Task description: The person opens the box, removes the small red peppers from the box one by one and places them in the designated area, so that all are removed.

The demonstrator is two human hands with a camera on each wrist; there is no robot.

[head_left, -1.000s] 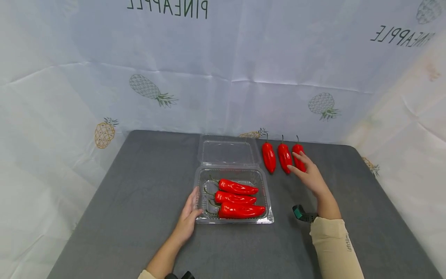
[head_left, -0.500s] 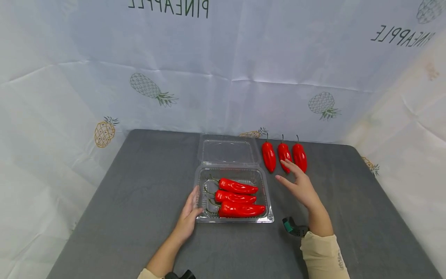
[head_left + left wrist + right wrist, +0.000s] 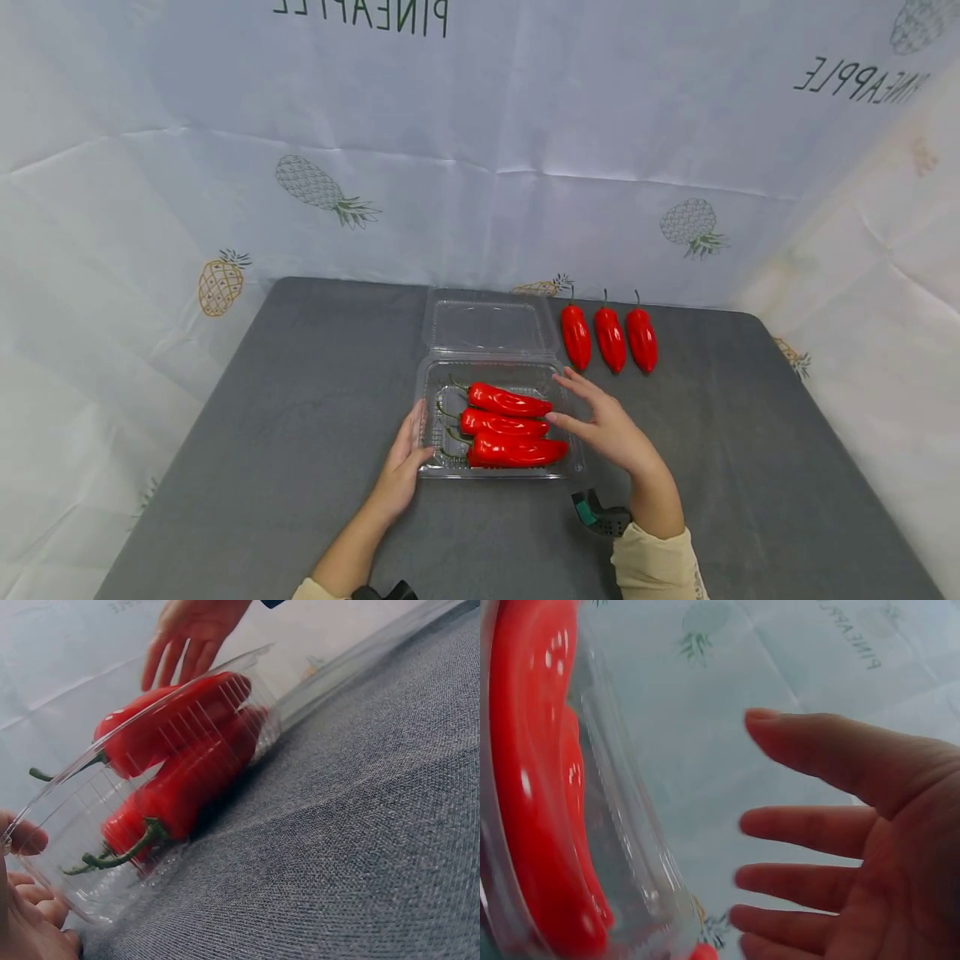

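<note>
A clear plastic clamshell box (image 3: 498,475) sits on the table with its lid (image 3: 491,327) folded back. Three glossy red peppers (image 3: 517,451) with green stems lie side by side inside. My left hand (image 3: 400,467) holds the box by its left side, and the left wrist view shows its thumb (image 3: 28,836) at the rim. Over the box's right edge is my right hand (image 3: 603,427), fingers spread and holding nothing. In the right wrist view its straight fingers (image 3: 799,881) are apart from the nearest pepper (image 3: 540,772).
Three more red peppers (image 3: 610,340) stand in a row, stems away from me, at the back of the grey table (image 3: 300,400), right of the lid. A pale curtain (image 3: 480,217) printed with pineapples hangs behind the table and along its sides.
My right hand has moved left and toward me, from over the rightmost back pepper to the box's right edge. The left hand, the box and the peppers stay in place.
</note>
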